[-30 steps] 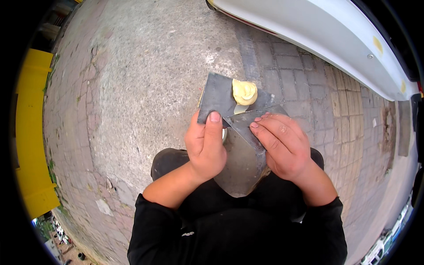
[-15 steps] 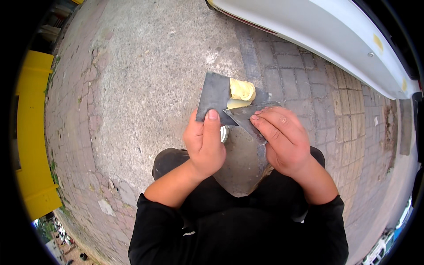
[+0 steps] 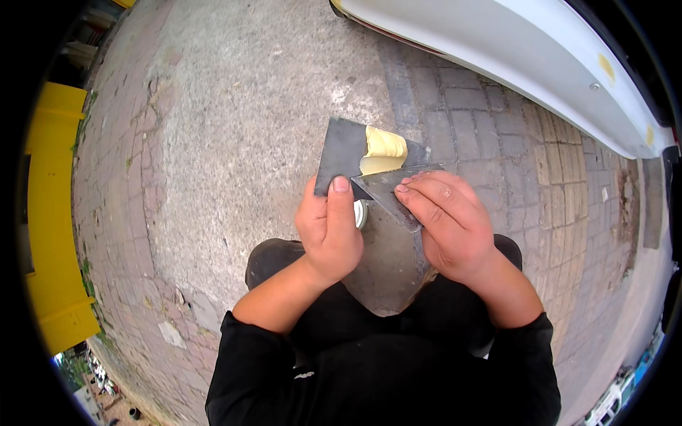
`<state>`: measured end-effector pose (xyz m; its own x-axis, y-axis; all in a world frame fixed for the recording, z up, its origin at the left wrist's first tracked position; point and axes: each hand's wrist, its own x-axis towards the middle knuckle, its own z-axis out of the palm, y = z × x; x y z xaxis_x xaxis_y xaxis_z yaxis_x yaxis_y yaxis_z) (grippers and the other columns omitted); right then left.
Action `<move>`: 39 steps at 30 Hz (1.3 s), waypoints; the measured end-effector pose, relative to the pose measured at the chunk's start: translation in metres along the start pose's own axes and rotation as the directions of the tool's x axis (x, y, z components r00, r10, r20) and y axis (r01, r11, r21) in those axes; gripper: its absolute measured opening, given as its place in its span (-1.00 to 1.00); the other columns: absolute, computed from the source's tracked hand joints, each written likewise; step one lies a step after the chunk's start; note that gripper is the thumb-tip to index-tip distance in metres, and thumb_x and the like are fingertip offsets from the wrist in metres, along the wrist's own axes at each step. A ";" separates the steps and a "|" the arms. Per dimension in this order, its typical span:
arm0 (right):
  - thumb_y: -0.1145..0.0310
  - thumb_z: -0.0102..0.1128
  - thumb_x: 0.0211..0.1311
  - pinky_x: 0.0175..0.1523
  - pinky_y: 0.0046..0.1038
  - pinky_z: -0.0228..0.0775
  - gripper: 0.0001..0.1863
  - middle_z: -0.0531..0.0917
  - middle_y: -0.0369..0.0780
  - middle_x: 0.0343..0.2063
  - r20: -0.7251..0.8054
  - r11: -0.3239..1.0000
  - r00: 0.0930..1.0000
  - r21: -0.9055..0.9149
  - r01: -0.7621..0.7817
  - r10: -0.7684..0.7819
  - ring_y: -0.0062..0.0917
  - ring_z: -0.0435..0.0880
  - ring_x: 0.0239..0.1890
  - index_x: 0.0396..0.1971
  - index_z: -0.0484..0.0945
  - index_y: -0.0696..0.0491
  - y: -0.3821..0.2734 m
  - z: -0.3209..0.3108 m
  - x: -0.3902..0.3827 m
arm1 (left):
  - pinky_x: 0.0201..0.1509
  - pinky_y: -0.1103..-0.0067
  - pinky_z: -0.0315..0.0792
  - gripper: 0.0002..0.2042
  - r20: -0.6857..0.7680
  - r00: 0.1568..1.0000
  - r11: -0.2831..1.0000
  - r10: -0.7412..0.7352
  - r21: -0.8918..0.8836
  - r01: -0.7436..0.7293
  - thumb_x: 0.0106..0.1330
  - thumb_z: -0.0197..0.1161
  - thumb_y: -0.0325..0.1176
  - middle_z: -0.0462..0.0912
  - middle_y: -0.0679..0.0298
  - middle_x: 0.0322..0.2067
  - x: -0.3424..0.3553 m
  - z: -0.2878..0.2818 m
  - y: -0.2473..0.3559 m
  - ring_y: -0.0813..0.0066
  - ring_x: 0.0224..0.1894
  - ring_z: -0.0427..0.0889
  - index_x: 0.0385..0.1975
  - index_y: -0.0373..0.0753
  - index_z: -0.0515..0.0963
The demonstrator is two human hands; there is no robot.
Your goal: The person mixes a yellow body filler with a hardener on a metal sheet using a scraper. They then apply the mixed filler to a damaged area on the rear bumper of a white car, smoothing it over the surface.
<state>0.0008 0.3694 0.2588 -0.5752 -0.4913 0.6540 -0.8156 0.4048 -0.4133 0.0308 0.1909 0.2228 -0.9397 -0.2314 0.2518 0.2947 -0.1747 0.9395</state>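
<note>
My left hand point(image 3: 330, 227) is closed on a flat dark grey plate point(image 3: 341, 149), thumb on top. A lump of pale yellow paste point(image 3: 383, 148) lies on it, flattened and smeared toward its lower edge. My right hand point(image 3: 447, 216) grips a second grey spreader point(image 3: 383, 188), fingertips pressed on its face, its upper edge against the bottom of the paste. Below the plates, partly hidden by my left hand, is the pale rim of a round can point(image 3: 360, 213).
A white car body panel point(image 3: 526, 53) with yellowish patches curves along the upper right, beside the pavement of concrete and brick pavers point(image 3: 206, 156). A yellow metal structure point(image 3: 53, 213) stands at the far left. My dark-clothed knees point(image 3: 266, 259) are below my hands.
The spreader in my right hand has moved up and slightly left across the plate, and the paste lump has become flatter and smoother. My left hand and plate have shifted slightly left.
</note>
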 end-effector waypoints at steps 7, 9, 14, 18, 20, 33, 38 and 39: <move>0.61 0.21 -0.17 -0.09 -0.35 0.55 -0.61 0.64 -0.09 -0.25 -0.066 0.999 0.998 -0.054 -0.002 -0.001 -0.25 0.65 -0.22 -0.20 0.61 0.28 0.001 0.001 0.000 | -0.20 0.67 0.37 -0.74 0.062 0.996 0.998 0.057 0.029 -0.059 0.51 -0.12 -0.40 0.58 0.26 -0.29 -0.003 -0.004 0.001 0.66 -0.28 0.45 -0.14 -0.47 0.47; 0.61 0.20 -0.17 -0.09 -0.36 0.55 -0.61 0.64 -0.09 -0.24 -0.130 0.998 0.991 -0.058 0.025 -0.033 -0.25 0.65 -0.22 -0.20 0.61 0.28 0.003 -0.001 0.002 | -0.18 0.67 0.37 -0.74 0.065 0.995 0.997 0.078 0.024 -0.080 0.50 -0.12 -0.41 0.59 0.24 -0.27 -0.002 -0.005 0.003 0.65 -0.26 0.46 -0.12 -0.48 0.47; 0.60 0.20 -0.17 -0.08 -0.35 0.55 -0.61 0.64 -0.08 -0.24 -0.059 0.999 0.998 -0.029 0.023 -0.025 -0.23 0.64 -0.21 -0.19 0.61 0.29 -0.001 -0.003 0.003 | -0.16 0.67 0.38 -0.74 0.061 0.995 0.996 0.081 0.020 -0.083 0.50 -0.13 -0.42 0.60 0.21 -0.24 -0.004 0.002 0.007 0.63 -0.24 0.48 -0.10 -0.49 0.46; 0.59 0.19 -0.15 -0.07 -0.34 0.54 -0.61 0.62 -0.07 -0.20 -0.168 0.992 0.985 -0.123 0.023 -0.043 -0.22 0.63 -0.16 -0.19 0.61 0.29 0.000 -0.009 0.003 | -0.14 0.67 0.38 -0.73 0.080 0.993 0.993 0.087 0.069 -0.093 0.50 -0.13 -0.42 0.60 0.21 -0.23 -0.005 -0.003 0.007 0.62 -0.24 0.48 -0.09 -0.49 0.46; 0.59 0.19 -0.14 -0.06 -0.34 0.54 -0.62 0.62 -0.08 -0.20 -0.090 0.998 0.996 -0.070 0.003 -0.010 -0.22 0.63 -0.15 -0.19 0.61 0.29 -0.001 -0.004 0.000 | -0.15 0.66 0.38 -0.73 0.119 0.990 0.988 0.079 0.123 -0.094 0.50 -0.13 -0.42 0.60 0.21 -0.23 -0.007 -0.004 0.011 0.62 -0.24 0.48 -0.09 -0.50 0.46; 0.64 0.18 -0.13 -0.08 -0.33 0.53 -0.63 0.63 -0.09 -0.22 -0.156 0.998 0.988 -0.059 -0.029 0.020 -0.21 0.63 -0.16 -0.19 0.61 0.27 -0.003 -0.010 0.003 | -0.28 0.69 0.34 -0.76 0.117 0.991 0.987 0.069 0.139 -0.086 0.48 -0.12 -0.45 0.57 0.26 -0.32 -0.011 -0.002 0.012 0.68 -0.34 0.42 -0.13 -0.49 0.47; 0.65 0.19 -0.13 -0.09 -0.35 0.53 -0.61 0.63 -0.09 -0.22 -0.104 0.998 0.994 -0.042 -0.046 0.041 -0.21 0.63 -0.17 -0.17 0.60 0.28 -0.005 -0.008 0.000 | -0.37 0.67 0.33 -0.77 0.086 0.994 0.978 0.070 0.189 -0.085 0.46 -0.11 -0.47 0.56 0.26 -0.41 -0.014 0.002 0.010 0.66 -0.42 0.42 -0.16 -0.49 0.48; 0.65 0.19 -0.14 -0.09 -0.35 0.53 -0.61 0.63 -0.08 -0.23 -0.149 0.997 0.988 -0.063 -0.042 0.032 -0.22 0.63 -0.18 -0.17 0.60 0.28 -0.004 -0.010 0.002 | -0.38 0.67 0.33 -0.77 0.077 0.994 0.974 0.079 0.205 -0.093 0.46 -0.10 -0.48 0.56 0.26 -0.42 -0.013 0.002 0.010 0.66 -0.44 0.42 -0.17 -0.49 0.48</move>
<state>0.0035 0.3747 0.2678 -0.5852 -0.3575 0.7278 -0.7856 0.4725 -0.3996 0.0461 0.1937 0.2295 -0.9240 -0.1703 0.3425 0.3395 0.0472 0.9394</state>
